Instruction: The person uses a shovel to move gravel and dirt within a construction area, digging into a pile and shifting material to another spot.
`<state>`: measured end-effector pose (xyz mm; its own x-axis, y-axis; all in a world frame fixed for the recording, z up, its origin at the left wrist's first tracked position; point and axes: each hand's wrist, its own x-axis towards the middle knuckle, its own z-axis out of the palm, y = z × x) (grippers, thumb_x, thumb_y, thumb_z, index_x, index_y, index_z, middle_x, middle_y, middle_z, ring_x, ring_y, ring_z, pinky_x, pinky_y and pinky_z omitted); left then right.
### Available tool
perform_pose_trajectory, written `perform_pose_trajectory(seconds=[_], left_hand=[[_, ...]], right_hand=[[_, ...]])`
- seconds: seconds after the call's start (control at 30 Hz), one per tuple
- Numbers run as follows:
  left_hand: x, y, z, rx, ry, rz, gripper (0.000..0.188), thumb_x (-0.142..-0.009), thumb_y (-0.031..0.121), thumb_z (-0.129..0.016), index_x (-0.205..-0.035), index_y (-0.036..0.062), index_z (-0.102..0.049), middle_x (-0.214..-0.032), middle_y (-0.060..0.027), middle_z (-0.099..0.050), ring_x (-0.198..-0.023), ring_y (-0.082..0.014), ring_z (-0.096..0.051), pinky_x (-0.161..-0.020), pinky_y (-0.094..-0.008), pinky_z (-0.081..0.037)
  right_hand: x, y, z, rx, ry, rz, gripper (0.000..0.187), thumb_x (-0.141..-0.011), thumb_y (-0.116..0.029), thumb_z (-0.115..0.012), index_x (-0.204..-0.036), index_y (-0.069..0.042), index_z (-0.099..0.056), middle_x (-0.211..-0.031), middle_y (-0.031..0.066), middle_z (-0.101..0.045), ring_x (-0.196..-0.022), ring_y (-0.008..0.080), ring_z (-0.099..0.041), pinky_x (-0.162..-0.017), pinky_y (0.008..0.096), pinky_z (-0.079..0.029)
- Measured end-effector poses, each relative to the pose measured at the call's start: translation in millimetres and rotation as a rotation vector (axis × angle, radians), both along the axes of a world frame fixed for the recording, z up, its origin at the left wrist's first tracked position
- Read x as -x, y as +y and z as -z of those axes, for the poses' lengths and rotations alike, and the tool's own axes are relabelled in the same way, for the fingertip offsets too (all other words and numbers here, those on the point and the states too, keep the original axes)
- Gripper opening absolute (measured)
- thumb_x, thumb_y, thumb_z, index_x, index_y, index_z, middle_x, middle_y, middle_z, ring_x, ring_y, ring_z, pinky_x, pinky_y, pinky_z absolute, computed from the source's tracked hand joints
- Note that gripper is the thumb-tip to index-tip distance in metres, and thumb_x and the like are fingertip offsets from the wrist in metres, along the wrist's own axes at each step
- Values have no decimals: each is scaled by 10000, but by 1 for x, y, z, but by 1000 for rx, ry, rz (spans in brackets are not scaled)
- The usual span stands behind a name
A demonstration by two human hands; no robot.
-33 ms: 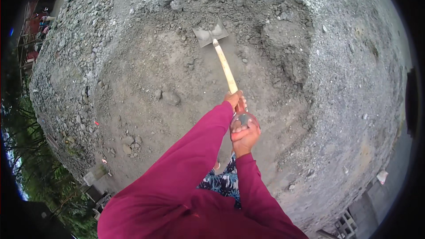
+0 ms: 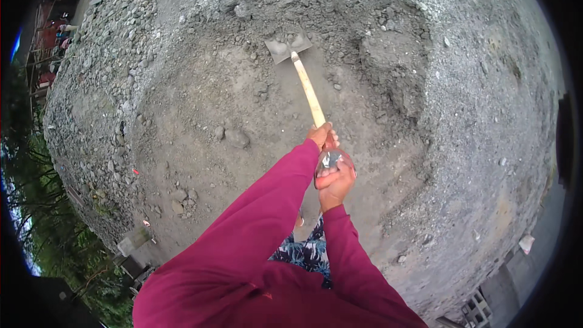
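A shovel stretches away from me, its grey metal blade at the foot of a dark, crumbly dirt bank. Its pale wooden shaft runs back to a red grip with a wide, rounded end. My left hand is wrapped round the lower shaft near the red part. Nearer to me, my right hand is closed round the red end grip. The blade's far edge is hidden in loose dirt.
Loose dirt rises in a bank beyond and right of the blade. Rounded stones cover the far left, and a larger stone lies left of the shaft. Grey gravel slopes on the right. Hollow blocks stand at the lower right.
The blade's far edge shows a little less than before, against the loose dirt. Both hands keep their hold on the shovel and have hardly moved.
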<state>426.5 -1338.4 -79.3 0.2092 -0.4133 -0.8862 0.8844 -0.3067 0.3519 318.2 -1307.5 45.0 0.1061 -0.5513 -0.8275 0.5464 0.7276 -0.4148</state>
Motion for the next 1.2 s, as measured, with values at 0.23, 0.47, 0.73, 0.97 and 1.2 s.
perform_pose_trajectory(seconds=[0.23,0.47,0.73,0.97,1.2], left_hand=[[-21,-42,-77,-161,170,-23,159,-806,137,-614,-867,30,-513,-687,-69,-539,-522,-176,-537,-445,-368,-486],[-128,-119,-75,-208,125,67,157,-837,92,-561,-932,-10,-487,-718,-110,-540,-556,-205,-550,-457,-395,-499],[-203,-241,55,-34,66,-29,246,-847,152,-582,-979,-31,-483,-809,-142,-562,-651,-268,-597,-553,-426,-551],[-232,-206,129,-219,158,595,590,-861,467,-557,-1229,15,-465,-1130,-219,-555,-996,-372,-583,-779,-513,-516],[-392,-278,297,-293,23,112,614,-802,488,-639,-1164,8,-511,-1109,-183,-563,-1027,-324,-568,-893,-518,-446]], right_hand=[[-16,-46,-67,-46,-60,43,423,-854,-160,-565,-1247,-32,-475,-577,21,-466,-464,158,-485,-464,329,-445],[-121,-117,-56,74,-117,82,470,-838,-109,-550,-1281,-21,-420,-586,33,-461,-454,151,-477,-445,331,-455],[-195,-271,40,100,-46,-44,85,-821,-134,-581,-840,-67,-532,-564,30,-459,-430,166,-469,-401,317,-418],[-95,-232,191,-31,632,-137,163,-773,-135,-605,-881,-14,-596,-600,48,-504,-435,166,-496,-380,318,-425],[-104,-266,248,-344,1050,-117,99,-767,-112,-557,-798,-39,-616,-559,19,-451,-409,152,-435,-370,296,-376]])
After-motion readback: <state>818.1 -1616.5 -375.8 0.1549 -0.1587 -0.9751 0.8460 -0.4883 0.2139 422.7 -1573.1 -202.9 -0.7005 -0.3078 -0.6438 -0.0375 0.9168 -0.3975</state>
